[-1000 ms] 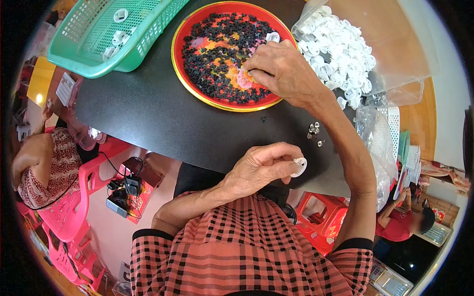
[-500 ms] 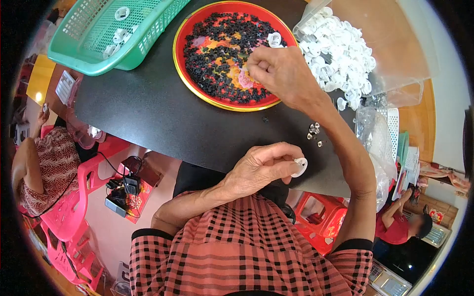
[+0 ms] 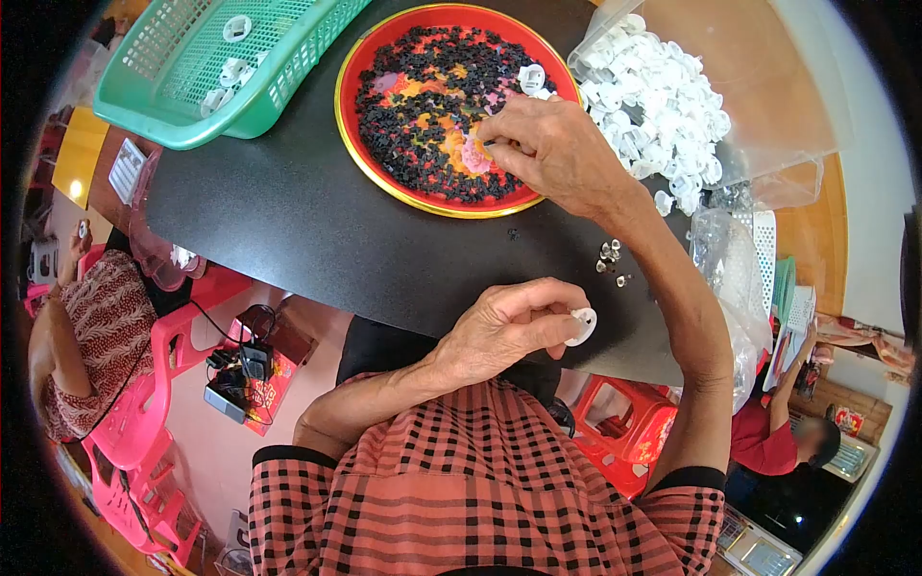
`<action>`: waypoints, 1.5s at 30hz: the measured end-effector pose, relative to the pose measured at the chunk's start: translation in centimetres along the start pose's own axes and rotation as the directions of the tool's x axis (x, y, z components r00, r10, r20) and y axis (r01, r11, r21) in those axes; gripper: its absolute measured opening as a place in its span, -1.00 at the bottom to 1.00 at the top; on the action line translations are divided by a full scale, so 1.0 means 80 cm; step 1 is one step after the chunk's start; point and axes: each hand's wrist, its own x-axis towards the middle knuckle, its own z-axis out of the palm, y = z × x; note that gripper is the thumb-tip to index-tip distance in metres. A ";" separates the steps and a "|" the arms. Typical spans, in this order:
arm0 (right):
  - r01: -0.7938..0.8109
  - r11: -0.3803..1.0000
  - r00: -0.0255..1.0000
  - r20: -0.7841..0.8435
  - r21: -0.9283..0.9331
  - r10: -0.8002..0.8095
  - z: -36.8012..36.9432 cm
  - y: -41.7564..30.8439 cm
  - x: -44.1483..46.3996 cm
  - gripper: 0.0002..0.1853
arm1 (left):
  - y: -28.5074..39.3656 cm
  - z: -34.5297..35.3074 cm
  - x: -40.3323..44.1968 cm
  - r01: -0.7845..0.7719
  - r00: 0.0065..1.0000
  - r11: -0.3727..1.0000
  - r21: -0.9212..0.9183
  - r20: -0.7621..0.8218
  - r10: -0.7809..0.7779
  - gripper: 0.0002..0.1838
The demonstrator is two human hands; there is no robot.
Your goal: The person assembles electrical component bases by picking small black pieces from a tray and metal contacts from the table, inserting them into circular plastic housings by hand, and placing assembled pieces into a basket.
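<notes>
My left hand [image 3: 519,322] pinches a round white plastic piece [image 3: 581,327] above the near edge of the dark table [image 3: 317,221]. Over the right part of a red round tray [image 3: 437,204] with a gold rim is my right hand [image 3: 552,149], its thumb and fingertips pressed together. What they hold, if anything, is too small to make out. Many small black parts [image 3: 413,163] are scattered across the tray's flowered bottom. Another white piece [image 3: 531,79] lies at the tray's right side, just beyond my right hand.
A green basket [image 3: 230,115] with several white pieces stands at the back left. White pieces [image 3: 653,96] are heaped at the back right by clear plastic. Small metal parts [image 3: 610,254] lie beside my right forearm. Two other people sit at the far left and far right.
My right hand has shifted slightly over the tray, its fingertips still together. My left hand stays in place with the white piece. The people at both sides have moved their arms.
</notes>
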 end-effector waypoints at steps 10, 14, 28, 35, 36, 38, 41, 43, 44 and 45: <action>-0.062 0.996 0.998 0.023 0.062 0.061 -0.012 0.001 0.003 -0.85 | 0.000 0.000 -0.001 0.007 1.000 0.999 -0.032 -0.001 -0.007 -0.77; 0.032 0.999 0.998 0.063 -0.023 -0.031 -0.013 -0.003 0.005 -0.87 | 0.001 0.000 0.000 -0.001 1.000 1.000 -0.003 -0.001 0.001 -0.77; 0.011 1.000 0.999 0.042 -0.023 -0.010 -0.007 -0.004 0.011 -0.92 | -0.002 0.000 -0.001 -0.015 1.000 1.000 0.003 -0.002 0.015 -0.76; -0.022 0.999 0.998 0.066 0.025 0.021 -0.004 -0.002 0.014 -0.92 | 0.000 0.000 -0.002 -0.019 1.000 1.000 0.008 -0.008 0.019 -0.76; -0.020 0.999 0.998 0.066 0.025 0.019 -0.005 -0.003 0.014 -0.92 | 0.001 0.001 -0.002 -0.014 1.000 1.000 0.006 -0.010 0.014 -0.76; -0.129 0.981 0.989 0.094 0.148 0.116 -0.008 -0.005 0.012 -0.88 | 0.002 0.002 -0.002 -0.011 1.000 1.000 0.004 -0.012 0.011 -0.76; -0.118 0.981 0.992 0.069 0.152 0.109 -0.007 -0.006 0.007 -0.86 | 0.000 0.002 -0.002 -0.012 1.000 1.000 -0.017 -0.015 0.012 -0.77; -0.080 0.993 0.995 0.059 0.084 0.075 -0.005 -0.004 0.003 -0.85 | -0.001 0.002 -0.001 -0.025 1.000 1.000 0.007 -0.018 0.025 -0.78; -0.040 0.999 0.998 0.053 0.015 0.039 -0.005 -0.004 0.002 -0.85 | -0.001 0.002 -0.001 -0.024 1.000 1.000 0.009 -0.018 0.024 -0.78; -0.040 0.999 0.998 0.052 0.015 0.040 -0.006 -0.005 0.001 -0.85 | -0.001 0.002 -0.001 -0.033 0.999 0.999 0.018 -0.017 0.033 -0.78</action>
